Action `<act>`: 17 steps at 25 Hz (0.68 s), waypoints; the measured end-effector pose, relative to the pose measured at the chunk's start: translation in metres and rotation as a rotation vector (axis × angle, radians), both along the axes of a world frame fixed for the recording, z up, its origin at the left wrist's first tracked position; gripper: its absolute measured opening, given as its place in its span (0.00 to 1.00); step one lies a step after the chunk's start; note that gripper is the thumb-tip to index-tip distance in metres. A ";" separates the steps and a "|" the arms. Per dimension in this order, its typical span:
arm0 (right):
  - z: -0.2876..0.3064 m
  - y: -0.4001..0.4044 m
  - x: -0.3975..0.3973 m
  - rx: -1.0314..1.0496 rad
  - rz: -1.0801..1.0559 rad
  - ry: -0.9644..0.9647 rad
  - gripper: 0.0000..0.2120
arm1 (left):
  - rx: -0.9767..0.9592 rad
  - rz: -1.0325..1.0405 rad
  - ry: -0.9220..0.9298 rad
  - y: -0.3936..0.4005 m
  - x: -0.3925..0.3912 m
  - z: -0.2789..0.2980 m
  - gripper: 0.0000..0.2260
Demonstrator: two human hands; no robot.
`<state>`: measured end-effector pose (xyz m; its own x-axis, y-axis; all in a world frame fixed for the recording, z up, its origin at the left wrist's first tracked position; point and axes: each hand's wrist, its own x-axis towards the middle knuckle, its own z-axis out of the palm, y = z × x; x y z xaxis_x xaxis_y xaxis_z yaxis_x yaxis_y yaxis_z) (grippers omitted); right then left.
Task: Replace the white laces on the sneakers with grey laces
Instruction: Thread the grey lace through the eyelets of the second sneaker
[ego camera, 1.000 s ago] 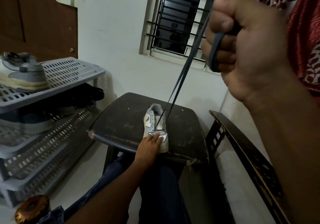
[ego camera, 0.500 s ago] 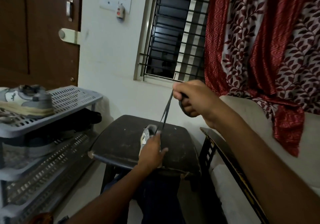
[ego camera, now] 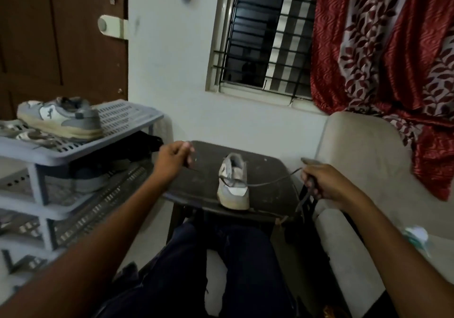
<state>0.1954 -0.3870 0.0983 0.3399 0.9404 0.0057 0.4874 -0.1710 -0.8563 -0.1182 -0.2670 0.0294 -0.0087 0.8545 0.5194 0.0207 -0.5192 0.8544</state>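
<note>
A grey and white sneaker (ego camera: 233, 182) stands on the dark stool (ego camera: 270, 195) in front of my knees, toe toward me. A grey lace (ego camera: 272, 181) runs through its lower eyelets and out to both sides. My right hand (ego camera: 321, 182) grips the right length of the lace at the stool's right edge, and the loose end hangs below the fist. My left hand (ego camera: 173, 159) is out to the left of the sneaker and pinches the left end of the lace, which shows as a thin dark line by the fingers.
A grey plastic shoe rack (ego camera: 81, 140) stands at the left with the second sneaker (ego camera: 61, 118) on its top shelf and darker shoes below. A beige sofa (ego camera: 363, 170) fills the right side. Wall, barred window and red curtain lie behind the stool.
My right hand has come down from high above the sneaker to the stool's right edge with the lace. My left hand left the sneaker's toe and moved out left with the other end.
</note>
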 end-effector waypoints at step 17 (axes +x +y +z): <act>-0.023 -0.002 0.052 0.826 -0.645 0.632 0.13 | -0.260 0.172 0.005 0.054 -0.058 -0.026 0.14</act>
<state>0.2472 -0.3885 0.0749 0.9016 0.3905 0.1862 -0.0266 0.4797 -0.8770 -0.1757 -0.2134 0.0030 -0.1630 0.9447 0.2844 0.0937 -0.2721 0.9577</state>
